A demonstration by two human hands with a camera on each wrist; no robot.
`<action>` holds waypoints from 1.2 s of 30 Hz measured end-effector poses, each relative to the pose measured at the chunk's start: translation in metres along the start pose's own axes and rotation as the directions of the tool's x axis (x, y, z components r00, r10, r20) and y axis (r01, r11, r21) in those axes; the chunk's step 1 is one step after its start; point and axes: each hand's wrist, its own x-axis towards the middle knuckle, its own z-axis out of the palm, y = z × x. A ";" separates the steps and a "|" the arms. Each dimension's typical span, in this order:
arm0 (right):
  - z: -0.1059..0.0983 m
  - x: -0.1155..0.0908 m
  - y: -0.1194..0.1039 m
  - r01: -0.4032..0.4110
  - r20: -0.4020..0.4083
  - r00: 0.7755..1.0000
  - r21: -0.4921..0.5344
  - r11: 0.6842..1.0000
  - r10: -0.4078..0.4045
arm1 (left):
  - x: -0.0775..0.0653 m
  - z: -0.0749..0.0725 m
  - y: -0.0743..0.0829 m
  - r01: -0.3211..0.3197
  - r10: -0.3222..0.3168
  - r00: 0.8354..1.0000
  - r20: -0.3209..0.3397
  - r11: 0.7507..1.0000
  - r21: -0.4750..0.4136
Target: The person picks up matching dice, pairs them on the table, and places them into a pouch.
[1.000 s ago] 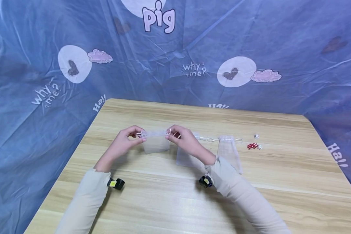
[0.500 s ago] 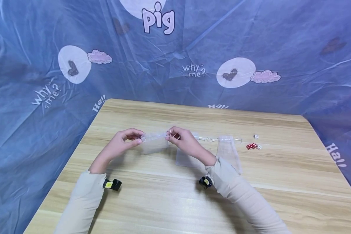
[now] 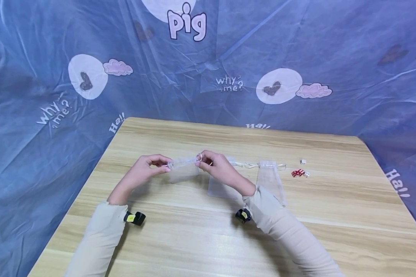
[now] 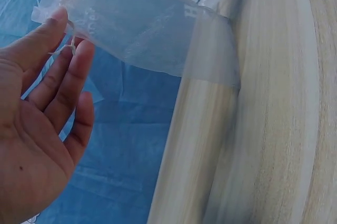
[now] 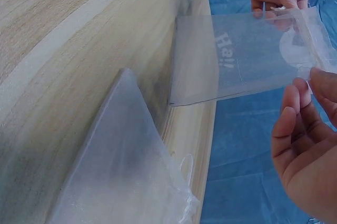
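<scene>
A sheer white drawstring pouch (image 3: 184,174) hangs between both hands, its gathered mouth upward. My left hand (image 3: 145,169) pinches the left end of the mouth between thumb and fingertips. At the opposite end, my right hand (image 3: 216,166) pinches the mouth, with a pale cord loop at its fingers. In the left wrist view, cord trails by the fingers of the left hand (image 4: 47,95), and the pouch (image 4: 152,32) looks see-through and flat. The right wrist view has the pouch (image 5: 237,58) stretched toward the right hand (image 5: 310,134), its bottom close over the table.
Two more sheer pouches, one (image 3: 222,188) partly behind the right wrist and another (image 3: 271,182) beyond it, lie on the wooden table (image 3: 194,238). Red dice (image 3: 297,173) and white dice (image 3: 303,161) sit farther right. A blue printed cloth (image 3: 194,100) hangs behind.
My left hand has shifted slightly down and regripped at the pouch's left corner, so the mouth now slants lower on that side. My right hand has stayed nearly in place.
</scene>
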 end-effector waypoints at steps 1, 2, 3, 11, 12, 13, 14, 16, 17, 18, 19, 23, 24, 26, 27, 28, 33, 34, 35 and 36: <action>0.000 0.000 0.000 0.000 0.001 1.000 -0.001 1.000 0.000 | 0.001 0.000 0.000 -0.001 0.001 1.000 -0.002 1.000 0.003; 0.000 0.001 0.000 0.001 0.002 1.000 -0.002 1.000 -0.001 | 0.001 0.000 0.001 -0.001 0.001 1.000 -0.003 1.000 0.005; 0.001 0.001 0.000 0.000 0.003 1.000 -0.001 1.000 0.000 | 0.002 0.000 0.001 -0.003 0.003 1.000 -0.002 1.000 0.005; 0.002 0.003 -0.001 -0.002 0.016 1.000 0.010 1.000 0.001 | 0.011 0.003 0.002 -0.002 0.005 0.998 0.056 0.998 -0.056; 0.002 0.003 -0.001 -0.003 0.018 1.000 0.011 1.000 0.003 | 0.012 0.003 0.002 0.000 0.004 0.998 0.063 0.998 -0.063; 0.002 0.003 -0.001 -0.004 0.020 1.000 0.011 1.000 0.003 | 0.013 0.003 0.002 0.001 0.004 0.998 0.069 0.997 -0.071; 0.002 0.004 -0.001 -0.005 0.023 1.000 0.013 1.000 0.005 | 0.013 0.003 0.001 0.001 0.004 0.997 0.073 0.997 -0.079; 0.002 0.004 -0.001 -0.005 0.026 1.000 0.014 1.000 0.005 | 0.014 0.004 0.000 -0.008 0.016 0.996 0.082 0.995 -0.094; 0.002 0.004 -0.002 -0.005 0.027 1.000 0.014 1.000 0.005 | 0.014 0.004 0.000 -0.011 0.020 0.996 0.086 0.994 -0.105; 0.001 0.005 -0.001 -0.005 0.027 1.000 0.015 1.000 0.005 | 0.013 0.004 0.000 -0.014 0.024 0.996 0.089 0.993 -0.117; 0.001 0.005 -0.001 -0.003 0.026 1.000 0.014 1.000 0.003 | 0.013 0.003 -0.001 -0.019 0.031 0.995 0.094 0.992 -0.122; 0.001 0.007 0.000 -0.003 0.020 1.000 0.004 1.000 0.003 | 0.012 0.002 -0.002 -0.034 0.051 0.992 0.119 0.989 -0.143; 0.001 0.007 0.000 -0.002 0.020 1.000 0.003 1.000 0.002 | 0.012 0.002 -0.002 -0.038 0.056 0.991 0.124 0.989 -0.143; 0.001 0.008 0.001 -0.002 0.020 1.000 0.003 1.000 0.002 | 0.011 0.001 -0.002 -0.048 0.066 0.989 0.132 0.989 -0.140; 0.001 0.008 0.001 -0.001 0.022 1.000 0.007 1.000 0.001 | 0.011 0.001 -0.003 -0.050 0.069 0.988 0.136 0.989 -0.139; 0.001 0.008 0.001 0.000 0.025 1.000 0.013 1.000 0.000 | 0.011 0.000 -0.003 -0.053 0.073 0.988 0.139 0.989 -0.137; 0.002 0.010 0.002 0.006 0.035 0.999 0.024 1.000 -0.007 | 0.011 0.000 -0.003 -0.063 0.084 0.983 0.165 0.990 -0.130; 0.002 0.010 0.002 0.007 0.037 0.999 0.025 1.000 -0.008 | 0.011 0.000 -0.003 -0.065 0.086 0.982 0.170 0.990 -0.129; 0.002 0.010 0.002 0.007 0.039 0.999 0.024 1.000 -0.008 | 0.011 0.000 -0.003 -0.064 0.085 0.981 0.174 0.990 -0.127; 0.002 0.010 0.002 0.006 0.041 0.999 0.026 1.000 -0.007 | 0.011 0.000 -0.002 -0.063 0.085 0.981 0.177 0.990 -0.126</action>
